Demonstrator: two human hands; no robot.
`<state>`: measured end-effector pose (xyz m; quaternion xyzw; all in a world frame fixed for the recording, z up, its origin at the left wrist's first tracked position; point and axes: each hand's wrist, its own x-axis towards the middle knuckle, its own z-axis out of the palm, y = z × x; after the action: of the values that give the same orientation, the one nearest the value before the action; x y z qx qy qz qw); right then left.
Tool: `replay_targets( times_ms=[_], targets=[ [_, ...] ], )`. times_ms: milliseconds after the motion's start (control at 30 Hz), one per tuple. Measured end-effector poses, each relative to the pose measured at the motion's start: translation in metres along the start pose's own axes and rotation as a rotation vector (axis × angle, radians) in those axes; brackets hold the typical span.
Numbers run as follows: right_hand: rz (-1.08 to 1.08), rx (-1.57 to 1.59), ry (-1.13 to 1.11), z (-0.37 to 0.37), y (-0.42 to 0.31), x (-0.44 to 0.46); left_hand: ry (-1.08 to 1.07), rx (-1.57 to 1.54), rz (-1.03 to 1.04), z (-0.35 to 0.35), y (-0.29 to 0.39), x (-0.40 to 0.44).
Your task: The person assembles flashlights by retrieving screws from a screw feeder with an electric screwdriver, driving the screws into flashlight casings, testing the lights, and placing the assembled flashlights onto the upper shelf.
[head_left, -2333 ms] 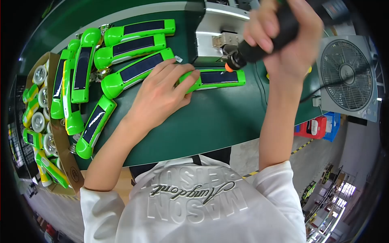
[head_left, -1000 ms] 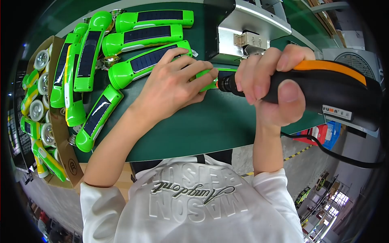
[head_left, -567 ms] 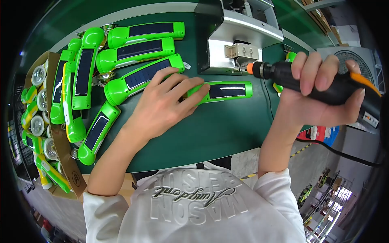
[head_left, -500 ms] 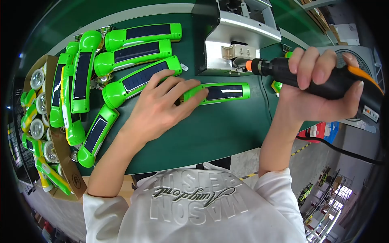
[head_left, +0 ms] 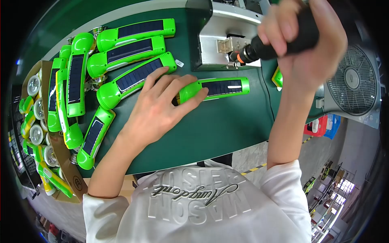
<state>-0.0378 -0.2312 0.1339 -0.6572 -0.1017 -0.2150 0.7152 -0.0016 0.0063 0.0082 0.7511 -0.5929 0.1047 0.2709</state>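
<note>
My left hand is closed around the head end of a green flashlight with a dark solar panel, lying on the green table. In my right hand is a black electric screwdriver, blurred toward its back end. It slants down to the left, and its orange-collared tip is at the small metal block on the front of a silver-and-black machine. Whether the tip touches the block I cannot tell. Just left of my left hand lies another green flashlight.
Several more green flashlights lie at the left. A cardboard box beside the table holds flashlights with round lens heads. A grey fan stands at the right; a thin cable crosses the table.
My right hand has risen and the screwdriver has tilted, its tip now lower than its back end and shifted up and left. My left hand stays on the flashlight. The view has shifted slightly.
</note>
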Motion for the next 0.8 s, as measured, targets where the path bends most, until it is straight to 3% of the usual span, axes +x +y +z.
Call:
replay_targets(
  times_ms=[67, 133, 333, 433, 667, 800],
  targets=[
    [0.144, 0.041, 0.258, 0.026, -0.012, 0.015, 0.01, -0.018, -0.008, 0.001, 0.002, 0.0],
    [0.145, 0.1, 0.251, 0.019, -0.009, 0.015, 0.019, -0.029, -0.019, 0.002, 0.001, -0.001],
    [-0.015, 0.314, -0.182, -0.001, 0.008, -0.001, 0.007, -0.048, -0.039, 0.003, 0.001, -0.003],
    [0.048, 0.331, -0.061, 0.021, 0.004, -0.018, 0.015, -0.064, -0.036, 0.002, 0.001, -0.001],
    [-0.085, 0.335, -0.21, 0.025, 0.032, -0.019, 0.035, -0.074, -0.03, 0.005, -0.001, -0.003],
    [-0.124, 0.392, -0.181, 0.032, 0.037, -0.018, 0.042, -0.079, -0.033, 0.005, -0.002, -0.003]
  ],
)
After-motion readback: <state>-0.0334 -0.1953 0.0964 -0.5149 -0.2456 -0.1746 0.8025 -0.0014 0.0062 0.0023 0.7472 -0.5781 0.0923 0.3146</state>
